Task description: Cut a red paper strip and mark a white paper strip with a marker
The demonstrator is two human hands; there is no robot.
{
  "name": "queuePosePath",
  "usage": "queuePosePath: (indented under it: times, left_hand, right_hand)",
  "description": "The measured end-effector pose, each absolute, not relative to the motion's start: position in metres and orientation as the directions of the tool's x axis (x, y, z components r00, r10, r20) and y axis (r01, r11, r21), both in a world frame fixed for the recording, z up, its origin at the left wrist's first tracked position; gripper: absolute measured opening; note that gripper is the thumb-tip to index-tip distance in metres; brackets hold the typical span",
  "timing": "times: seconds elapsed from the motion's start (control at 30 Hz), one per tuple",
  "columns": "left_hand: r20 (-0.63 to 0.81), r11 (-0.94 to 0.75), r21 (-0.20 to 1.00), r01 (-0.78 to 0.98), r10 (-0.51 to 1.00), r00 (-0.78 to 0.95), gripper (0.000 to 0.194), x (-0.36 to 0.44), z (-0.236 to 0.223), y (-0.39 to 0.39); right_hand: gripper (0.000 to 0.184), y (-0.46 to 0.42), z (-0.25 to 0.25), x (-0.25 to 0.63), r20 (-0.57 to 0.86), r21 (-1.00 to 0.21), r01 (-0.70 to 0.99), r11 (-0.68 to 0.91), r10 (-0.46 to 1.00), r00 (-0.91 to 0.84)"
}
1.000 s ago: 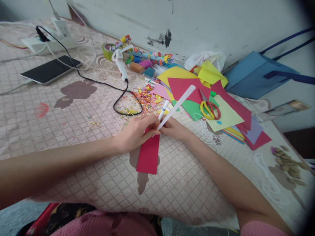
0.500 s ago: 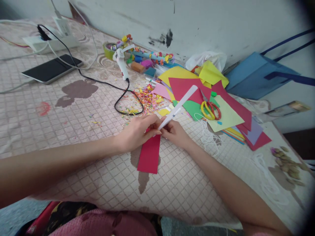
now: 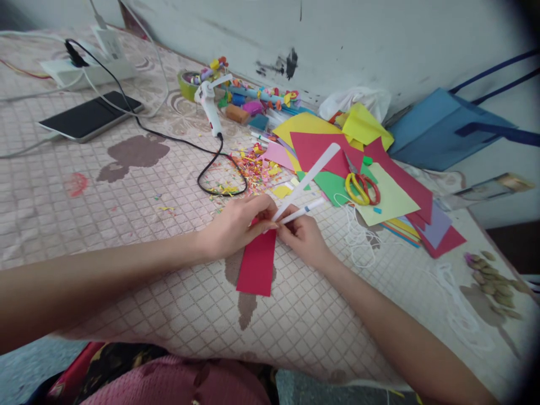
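Observation:
My left hand [image 3: 241, 226] is closed, thumb against fingers, at the top end of a red paper strip [image 3: 258, 264] that hangs down toward the table's near side. From between my hands a long white strip [image 3: 310, 177] slants up to the right; its lower end is at my left fingertips. My right hand [image 3: 307, 239] is closed in a pinch on a thin white stick [image 3: 304, 210] with a small blue band, just below the strip. The fingertips of both hands meet, so the inner ends of strip and stick are hidden.
Scissors [image 3: 361, 188] rest on coloured paper sheets [image 3: 390, 194] at right, by tangled white string [image 3: 358, 242]. Paper shreds [image 3: 257, 171] lie beyond my hands. A corded glue gun [image 3: 210, 109], a tablet-like device [image 3: 90, 117] and a power strip [image 3: 67, 73] are farther left.
The thin white stick has swung down and right, apart from the white strip that it lay close against. My right hand has shifted slightly; the left hand stays nearly in place.

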State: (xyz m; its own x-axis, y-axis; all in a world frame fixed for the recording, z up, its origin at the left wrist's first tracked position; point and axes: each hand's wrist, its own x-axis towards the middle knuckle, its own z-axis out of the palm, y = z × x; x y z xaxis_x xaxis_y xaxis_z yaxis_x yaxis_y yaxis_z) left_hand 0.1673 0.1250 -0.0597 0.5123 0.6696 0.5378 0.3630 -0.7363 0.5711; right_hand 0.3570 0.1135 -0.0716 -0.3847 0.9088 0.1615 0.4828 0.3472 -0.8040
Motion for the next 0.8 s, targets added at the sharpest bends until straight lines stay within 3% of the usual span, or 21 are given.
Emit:
queuePosePath:
  times: [0.8]
  left_hand:
    - [0.506, -0.707, 0.602, 0.371, 0.697, 0.509, 0.012, 0.168, -0.059, 0.125]
  right_hand:
    - [0.005, 0.091, -0.075, 0.355, 0.216, -0.746, 0.526, 0.408, 0.896, -0.388]
